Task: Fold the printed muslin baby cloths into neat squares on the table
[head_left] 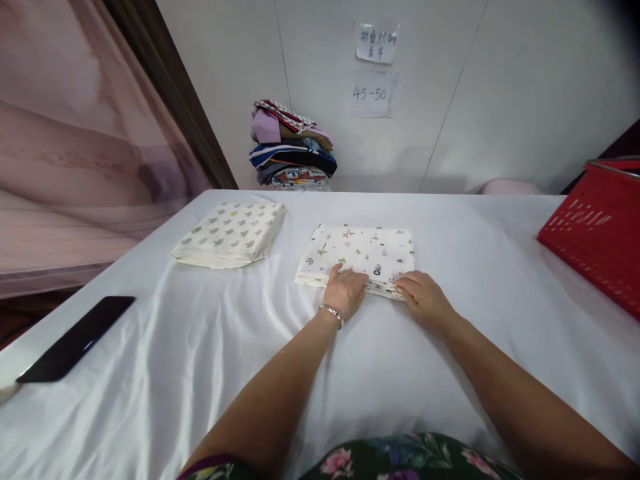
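Note:
A white cloth (360,250) with small scattered prints of plants and figures lies folded in several layers in front of me. My left hand (346,290), with a silver bracelet at its wrist, has its fingers curled over the cloth's near edge, left of the middle. At the near right corner, my right hand (423,297) pinches the layered edge between thumb and fingers. The layers show between the two hands. Farther left sits a second folded cloth (230,230), cream with rows of grey-green prints, apart from both hands.
A white sheet with wrinkles covers the table (225,373). A black flat object (77,340) rests at the left edge. On the right stands a red perforated basket (595,233). Behind the table's far edge rises a stack of folded fabrics (295,150), below paper signs (373,93).

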Motion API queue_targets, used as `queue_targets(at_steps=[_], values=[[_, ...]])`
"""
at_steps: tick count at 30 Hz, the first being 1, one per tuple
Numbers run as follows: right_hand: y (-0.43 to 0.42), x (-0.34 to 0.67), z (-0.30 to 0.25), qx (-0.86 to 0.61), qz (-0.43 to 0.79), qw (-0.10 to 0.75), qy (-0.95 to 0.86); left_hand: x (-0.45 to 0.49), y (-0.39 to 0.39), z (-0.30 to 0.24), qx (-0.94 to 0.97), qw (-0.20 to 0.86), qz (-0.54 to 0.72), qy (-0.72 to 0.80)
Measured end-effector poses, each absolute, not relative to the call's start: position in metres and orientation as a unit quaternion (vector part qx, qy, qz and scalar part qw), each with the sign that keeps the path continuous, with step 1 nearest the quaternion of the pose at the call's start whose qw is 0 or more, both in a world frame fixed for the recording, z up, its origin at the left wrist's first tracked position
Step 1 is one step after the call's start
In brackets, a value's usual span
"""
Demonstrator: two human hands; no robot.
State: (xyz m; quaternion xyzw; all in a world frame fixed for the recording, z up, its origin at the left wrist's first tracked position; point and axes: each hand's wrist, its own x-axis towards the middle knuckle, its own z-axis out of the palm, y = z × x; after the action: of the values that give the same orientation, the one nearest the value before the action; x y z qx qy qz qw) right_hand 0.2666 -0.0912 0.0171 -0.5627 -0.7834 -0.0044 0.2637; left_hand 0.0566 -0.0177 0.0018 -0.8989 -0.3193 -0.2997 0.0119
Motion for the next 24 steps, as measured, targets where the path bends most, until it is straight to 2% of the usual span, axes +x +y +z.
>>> queue_targets(at_steps=[9,17,20,24], values=[[-0.089,0.274,0.022,-0.541,0.02,0.247,-0.804,0.055,-0.017,0.003,-0.904,-0.012,-0.286,-0.318],[-0.092,0.278,0.035,-0.542,0.05,0.254,-0.799,0.055,-0.018,0.008,-0.898,0.012,-0.303,-0.317],[-0.095,0.282,0.046,-0.544,0.046,0.271,-0.793,0.054,-0.017,0.008,-0.898,0.007,-0.31,-0.311],[-0.098,0.296,0.057,-0.589,0.069,0.336,-0.732,0.054,-0.015,0.007,-0.898,-0.001,-0.313,-0.309]])
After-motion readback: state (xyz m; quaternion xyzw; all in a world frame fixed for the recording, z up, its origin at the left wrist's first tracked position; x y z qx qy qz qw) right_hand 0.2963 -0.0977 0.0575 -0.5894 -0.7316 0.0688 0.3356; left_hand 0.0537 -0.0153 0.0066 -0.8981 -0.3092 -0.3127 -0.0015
